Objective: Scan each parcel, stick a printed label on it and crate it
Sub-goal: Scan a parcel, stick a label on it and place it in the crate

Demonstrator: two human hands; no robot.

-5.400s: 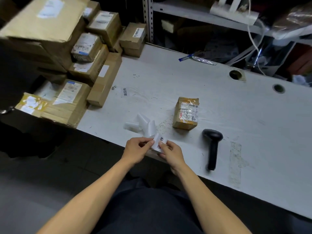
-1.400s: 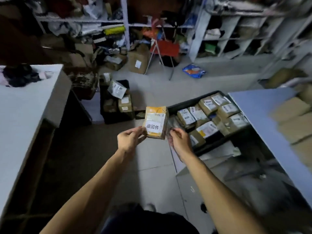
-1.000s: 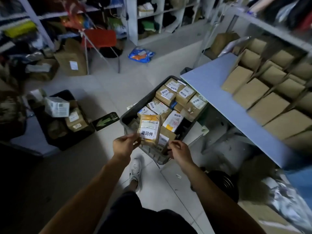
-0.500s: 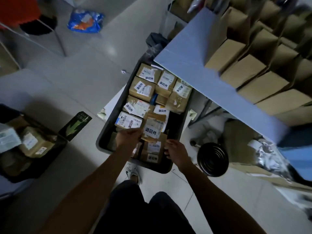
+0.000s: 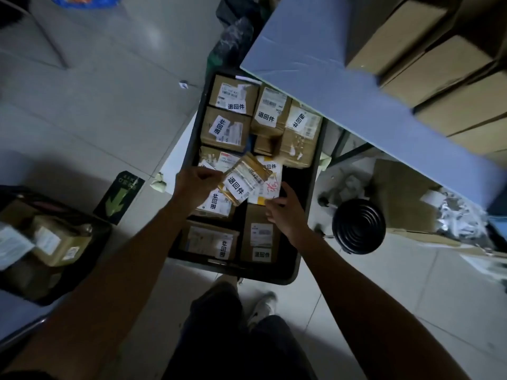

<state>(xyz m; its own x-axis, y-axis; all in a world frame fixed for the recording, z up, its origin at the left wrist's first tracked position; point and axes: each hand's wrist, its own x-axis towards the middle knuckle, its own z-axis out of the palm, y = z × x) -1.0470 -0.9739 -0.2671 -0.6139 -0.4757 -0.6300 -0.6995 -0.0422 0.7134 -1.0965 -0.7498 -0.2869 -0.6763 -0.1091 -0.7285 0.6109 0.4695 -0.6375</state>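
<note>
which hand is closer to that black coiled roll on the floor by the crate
Right. The right hand hovers over the crate's roll-side part; the left hand is farther, beyond the tilted parcel from the black roll.

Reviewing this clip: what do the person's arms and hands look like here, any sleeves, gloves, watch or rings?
Both forearms are bare down to the bottom of the frame; no sleeve shows. The left hand and right hand wear no gloves, and no watch, band or ring can be seen. The light is dim, so small items could be missed.
</note>
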